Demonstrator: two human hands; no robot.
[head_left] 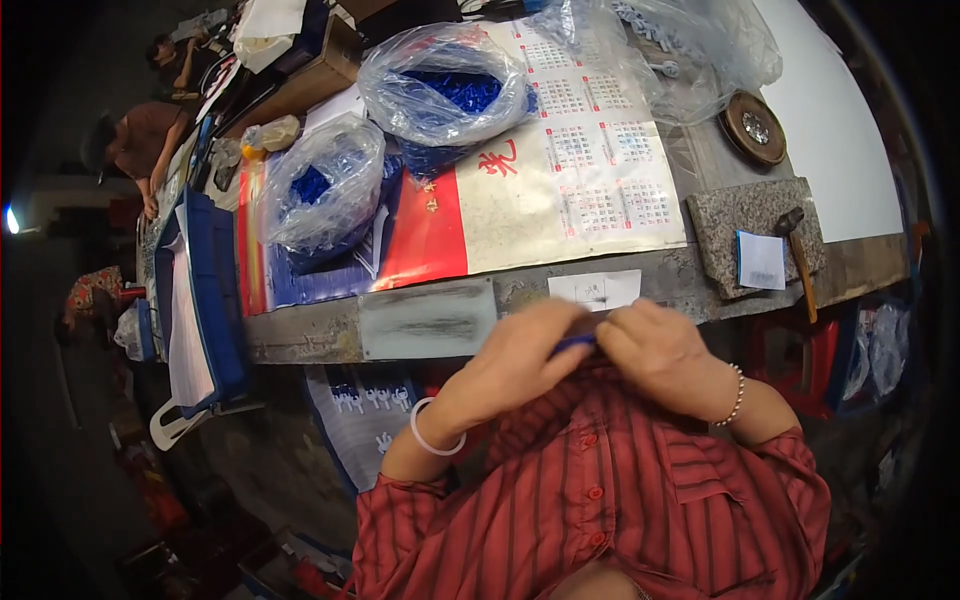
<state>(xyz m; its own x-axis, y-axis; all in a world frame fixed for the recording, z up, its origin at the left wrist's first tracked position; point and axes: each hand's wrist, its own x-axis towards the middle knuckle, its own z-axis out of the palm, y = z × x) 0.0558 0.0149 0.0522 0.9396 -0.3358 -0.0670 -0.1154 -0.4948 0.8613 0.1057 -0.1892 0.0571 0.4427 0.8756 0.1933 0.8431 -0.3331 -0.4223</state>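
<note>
Both hands meet in front of my chest at the near table edge. My left hand point(528, 345), slightly smeared by motion, is closed round a slim blue piece point(573, 343) whose exact kind I cannot make out. My right hand point(662, 355) is closed in a pinch close to the piece's right end; what its fingertips grip is hidden. Just beyond the hands lies a small white paper slip point(612, 287) with dark marks. Left of it, a greyish plate with dark smudges point(428, 318) lies at the table edge.
Two clear plastic bags of blue pieces, one farther back point(450, 125) and one nearer left point(345, 165), stand on a calendar poster point(620, 195). At right are a granite slab point(715, 220), a hammer point(802, 265) and a round brown dish point(750, 128). A blue bin point(215, 300) stands left.
</note>
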